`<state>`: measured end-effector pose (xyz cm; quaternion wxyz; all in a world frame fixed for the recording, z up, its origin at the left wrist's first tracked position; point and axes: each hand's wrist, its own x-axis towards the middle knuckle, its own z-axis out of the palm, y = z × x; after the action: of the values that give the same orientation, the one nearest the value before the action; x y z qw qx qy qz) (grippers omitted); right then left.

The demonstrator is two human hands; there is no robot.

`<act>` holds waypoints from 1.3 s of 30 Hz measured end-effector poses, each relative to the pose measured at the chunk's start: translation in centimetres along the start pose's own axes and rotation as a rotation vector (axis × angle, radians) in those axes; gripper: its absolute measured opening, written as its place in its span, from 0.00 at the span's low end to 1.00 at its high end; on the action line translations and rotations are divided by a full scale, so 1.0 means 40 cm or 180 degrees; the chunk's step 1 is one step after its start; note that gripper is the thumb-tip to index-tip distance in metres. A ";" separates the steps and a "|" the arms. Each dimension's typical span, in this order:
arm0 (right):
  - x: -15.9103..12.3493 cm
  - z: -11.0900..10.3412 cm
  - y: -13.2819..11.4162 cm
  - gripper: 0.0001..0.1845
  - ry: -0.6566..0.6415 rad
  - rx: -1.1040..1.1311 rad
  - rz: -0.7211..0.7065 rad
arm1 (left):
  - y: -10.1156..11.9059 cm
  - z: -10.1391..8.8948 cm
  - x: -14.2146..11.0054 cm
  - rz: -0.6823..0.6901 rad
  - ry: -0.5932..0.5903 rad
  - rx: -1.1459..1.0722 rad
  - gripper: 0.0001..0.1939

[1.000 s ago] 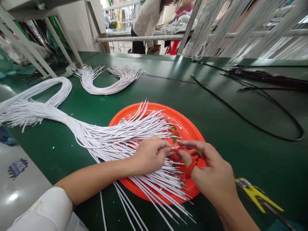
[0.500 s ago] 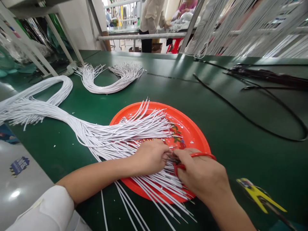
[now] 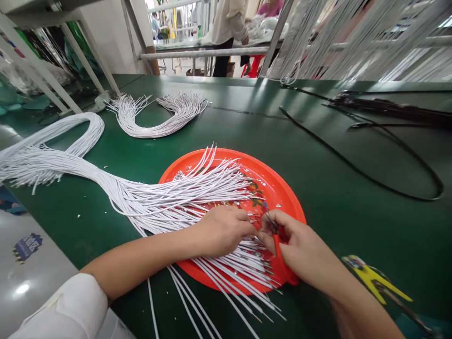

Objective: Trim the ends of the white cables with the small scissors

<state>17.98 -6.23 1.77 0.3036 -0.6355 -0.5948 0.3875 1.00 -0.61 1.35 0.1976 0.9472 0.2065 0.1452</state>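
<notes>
A thick bundle of white wires [image 3: 155, 195] fans out across a round red tray [image 3: 287, 197] with a printed pattern. Over the tray, my left hand [image 3: 224, 230] is closed, its fingertips pinching the end of a white wire. Just to its right, my right hand [image 3: 300, 238] grips red-handled scissors [image 3: 278, 249], the handles hanging down and the dark blades by the fingers. Its thumb and forefinger are close to the left fingertips; whether they also pinch the wire end I cannot tell. Bits of scrap lie on the tray.
Another bundle of white wires [image 3: 158, 127] curves across the green table [image 3: 233, 129] behind the tray. Black cables [image 3: 374, 174] lie at the right, near a yellow-handled tool [image 3: 377, 278]. White wires hang from a rack [image 3: 328, 44] at the back, and a person [image 3: 229, 26] stands beyond.
My right hand has turned: the scissors, earlier pointing at the left fingertips, now hang with handles down, and its finger and thumb are near the wire end. My left hand stays nearly in place.
</notes>
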 end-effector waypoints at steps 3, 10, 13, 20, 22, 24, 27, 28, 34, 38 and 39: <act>0.004 -0.002 -0.013 0.13 -0.0013 0.1125 0.0392 | 0.003 -0.007 0.001 -0.0034 0.0101 -0.0342 0.13; 0.001 -0.001 -0.013 0.22 -0.0226 0.2564 0.1140 | 0.005 -0.019 0.000 -0.0032 0.0427 -0.0934 0.11; 0.001 0.004 -0.012 0.24 -0.0158 0.2825 0.1173 | 0.004 -0.018 0.002 -0.0100 0.0542 -0.1164 0.10; 0.002 0.025 -0.035 0.26 0.0388 0.2952 0.1283 | 0.009 -0.007 0.002 -0.0459 0.0928 -0.1154 0.09; 0.004 0.031 -0.038 0.26 0.0673 0.2795 0.1171 | 0.011 -0.006 0.002 -0.0598 0.0983 -0.1163 0.09; 0.006 0.037 -0.037 0.24 0.1058 0.2595 0.0991 | 0.012 -0.006 0.004 -0.0817 0.0949 -0.1301 0.10; 0.005 0.045 -0.034 0.21 0.1560 0.2399 0.0601 | 0.012 -0.007 0.009 -0.1197 0.0896 -0.1602 0.10; 0.004 0.048 -0.034 0.20 0.1652 0.2328 0.0455 | 0.012 -0.007 0.010 -0.1293 0.0895 -0.1683 0.11; -0.011 0.074 -0.045 0.14 0.1945 0.1109 0.0091 | 0.010 -0.006 0.011 -0.1481 0.0769 -0.2051 0.13; -0.012 0.086 -0.040 0.14 0.2261 0.0538 0.0255 | 0.011 -0.011 0.012 -0.1548 0.0631 -0.2377 0.13; -0.010 0.087 -0.039 0.14 0.2233 0.0702 0.0295 | 0.011 -0.013 0.013 -0.1577 0.0584 -0.2466 0.13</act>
<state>14.19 -6.73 1.33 0.5379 -0.7194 -0.3799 0.2211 1.41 -0.59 2.09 0.5463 0.7091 0.3737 0.2432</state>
